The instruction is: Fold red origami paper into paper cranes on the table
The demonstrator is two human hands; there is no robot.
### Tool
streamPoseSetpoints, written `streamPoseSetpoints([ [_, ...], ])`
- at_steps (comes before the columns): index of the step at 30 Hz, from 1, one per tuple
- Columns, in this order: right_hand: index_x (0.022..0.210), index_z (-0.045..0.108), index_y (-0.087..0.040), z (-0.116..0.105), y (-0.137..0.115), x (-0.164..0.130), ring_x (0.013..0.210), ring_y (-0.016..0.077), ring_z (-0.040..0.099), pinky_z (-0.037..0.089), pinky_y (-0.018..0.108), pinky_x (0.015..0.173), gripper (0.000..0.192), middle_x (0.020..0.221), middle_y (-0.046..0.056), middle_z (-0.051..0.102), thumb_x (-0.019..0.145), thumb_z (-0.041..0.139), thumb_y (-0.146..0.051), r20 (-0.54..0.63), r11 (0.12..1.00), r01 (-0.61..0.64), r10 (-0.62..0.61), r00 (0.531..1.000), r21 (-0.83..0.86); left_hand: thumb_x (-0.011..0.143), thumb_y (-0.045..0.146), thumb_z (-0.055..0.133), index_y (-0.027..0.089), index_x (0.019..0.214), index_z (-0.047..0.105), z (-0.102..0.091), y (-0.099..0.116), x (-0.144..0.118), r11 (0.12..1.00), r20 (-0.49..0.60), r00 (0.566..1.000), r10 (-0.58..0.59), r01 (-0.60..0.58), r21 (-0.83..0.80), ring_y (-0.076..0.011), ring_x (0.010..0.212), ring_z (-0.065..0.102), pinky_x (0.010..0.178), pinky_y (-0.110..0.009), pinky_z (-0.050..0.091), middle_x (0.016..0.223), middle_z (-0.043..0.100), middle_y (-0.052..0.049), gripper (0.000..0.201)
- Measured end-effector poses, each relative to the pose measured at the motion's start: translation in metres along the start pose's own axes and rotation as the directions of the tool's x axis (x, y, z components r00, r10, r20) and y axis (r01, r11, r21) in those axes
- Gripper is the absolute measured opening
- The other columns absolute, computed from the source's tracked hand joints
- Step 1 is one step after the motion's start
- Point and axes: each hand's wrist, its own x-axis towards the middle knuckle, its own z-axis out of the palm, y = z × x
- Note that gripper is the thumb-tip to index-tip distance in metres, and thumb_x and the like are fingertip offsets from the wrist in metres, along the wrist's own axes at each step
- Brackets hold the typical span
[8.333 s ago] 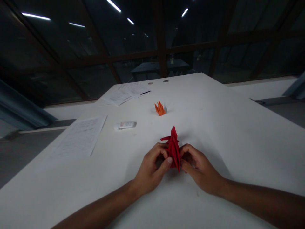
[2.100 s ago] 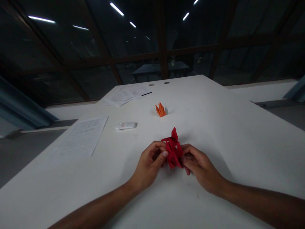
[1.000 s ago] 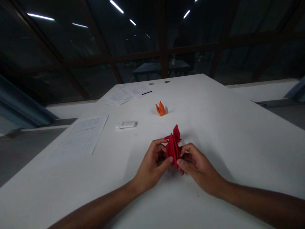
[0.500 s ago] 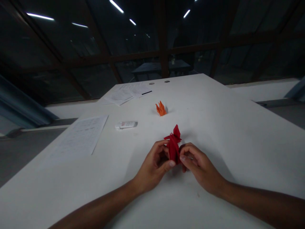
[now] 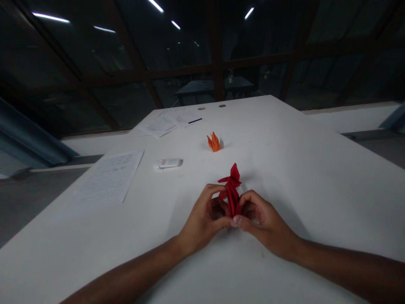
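Observation:
A red folded-paper figure (image 5: pixel 233 194), shaped like an origami crane, is between my two hands, low over the white table. My left hand (image 5: pixel 207 215) grips its left side, with fingers curled behind it and the thumb at its lower front edge. On the right side, my right hand (image 5: pixel 265 219) pinches the paper between thumb and bent fingers. Both thumb tips meet at the figure's near end. Its pointed tips rise away from me, above the fingers. Farther off, a smaller orange origami crane (image 5: pixel 214 142) stands on the table.
Left of the orange crane lies a white labelled tube or stick (image 5: pixel 168 163). A sheet of written paper (image 5: pixel 110 173) lies at the table's left, more papers (image 5: pixel 161 126) and a dark pen (image 5: pixel 195 120) farther back. Two round discs (image 5: pixel 222 106) sit near the far edge.
My right thumb has moved down and left to meet the left thumb at the near end of the red paper figure. The figure's lower part has narrowed and turned slightly.

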Motion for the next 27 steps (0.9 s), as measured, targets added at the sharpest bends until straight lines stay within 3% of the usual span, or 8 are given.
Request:
streamPoseSetpoints([
  [4, 0.097, 0.057, -0.022, 0.0, 0.002, 0.001, 0.08, 0.0162, 0.059, 0.049, 0.033, 0.073, 0.019, 0.09, 0.001, 0.064, 0.092, 0.07, -0.035, -0.017, 1.0, 0.002, -0.002, 1.0, 0.0, 0.076, 0.019, 0.087, 0.033, 0.124, 0.058, 0.0, -0.001, 0.001, 0.998, 0.039, 0.998, 0.045, -0.047, 0.049, -0.0149, 0.087, 0.065, 0.076, -0.032, 0.057, 0.126, 0.049, -0.005, 0.058],
  [8, 0.097, 0.055, -0.023, 0.0, 0.007, 0.001, 0.076, 0.0145, 0.059, 0.048, 0.03, 0.069, 0.01, 0.088, 0.0, 0.063, 0.097, 0.063, -0.03, -0.027, 1.0, 0.004, -0.004, 1.0, 0.009, 0.075, 0.016, 0.088, 0.033, 0.124, 0.057, 0.001, 0.0, 0.001, 1.0, 0.043, 0.999, 0.023, -0.024, 0.012, -0.0125, 0.084, 0.065, 0.075, -0.032, 0.058, 0.13, 0.048, -0.005, 0.06],
  [11, 0.097, 0.053, -0.023, 0.001, 0.011, 0.0, 0.073, 0.0138, 0.058, 0.048, 0.029, 0.065, 0.009, 0.086, -0.001, 0.063, 0.099, 0.059, -0.029, -0.028, 0.999, -0.015, 0.016, 0.999, 0.04, 0.082, 0.018, 0.082, 0.03, 0.129, 0.051, 0.002, 0.001, 0.0, 0.998, 0.054, 0.996, -0.064, 0.064, 0.006, -0.0122, 0.079, 0.063, 0.075, -0.03, 0.056, 0.106, 0.061, -0.003, 0.057],
  [13, 0.097, 0.052, -0.023, 0.001, 0.012, 0.0, 0.069, 0.0131, 0.055, 0.047, 0.028, 0.062, 0.011, 0.081, -0.002, 0.06, 0.1, 0.059, -0.032, -0.023, 0.996, -0.028, 0.03, 0.999, 0.085, 0.087, 0.019, 0.078, 0.027, 0.132, 0.046, 0.001, 0.002, -0.001, 0.994, 0.055, 0.992, -0.113, 0.112, 0.017, -0.0131, 0.078, 0.063, 0.076, -0.031, 0.054, 0.088, 0.063, 0.0, 0.056],
  [15, 0.098, 0.051, -0.023, 0.002, 0.012, 0.001, 0.067, 0.0128, 0.054, 0.047, 0.028, 0.061, 0.014, 0.08, -0.003, 0.059, 0.1, 0.059, -0.035, -0.017, 0.992, -0.033, 0.035, 0.999, 0.119, 0.089, 0.022, 0.075, 0.026, 0.134, 0.044, 0.0, 0.003, -0.002, 0.992, 0.046, 0.992, -0.121, 0.119, 0.029, -0.0139, 0.077, 0.062, 0.077, -0.032, 0.053, 0.082, 0.063, 0.0, 0.055],
  [18, 0.099, 0.052, -0.023, 0.002, 0.011, 0.001, 0.069, 0.0129, 0.055, 0.048, 0.028, 0.062, 0.017, 0.084, -0.002, 0.06, 0.1, 0.059, -0.039, -0.027, 0.991, -0.023, 0.027, 0.999, 0.129, 0.087, 0.027, 0.078, 0.026, 0.136, 0.041, -0.002, 0.003, -0.003, 0.993, 0.048, 0.994, -0.101, 0.097, 0.066, -0.0161, 0.08, 0.063, 0.076, -0.033, 0.052, 0.089, 0.066, -0.002, 0.061],
  [22, 0.095, 0.054, -0.023, 0.001, 0.009, 0.001, 0.068, 0.0128, 0.057, 0.049, 0.027, 0.061, 0.02, 0.082, -0.002, 0.059, 0.099, 0.06, -0.042, -0.038, 0.994, -0.037, 0.041, 0.998, 0.104, 0.071, 0.026, 0.09, 0.027, 0.137, 0.041, -0.003, 0.004, -0.004, 0.976, 0.041, 0.997, -0.062, 0.051, 0.213, -0.0233, 0.097, 0.063, 0.079, -0.035, 0.052, 0.116, 0.064, -0.01, 0.082],
  [27, 0.096, 0.053, -0.023, 0.001, 0.01, 0.0, 0.067, 0.0132, 0.059, 0.05, 0.027, 0.061, 0.019, 0.079, -0.002, 0.061, 0.099, 0.06, -0.04, -0.056, 0.995, -0.02, 0.025, 0.998, 0.098, 0.086, 0.018, 0.074, 0.028, 0.138, 0.041, -0.001, 0.004, -0.003, 0.979, 0.04, 0.999, -0.03, 0.021, 0.205, -0.0243, 0.108, 0.06, 0.083, -0.035, 0.053, 0.123, 0.059, -0.011, 0.062],
])
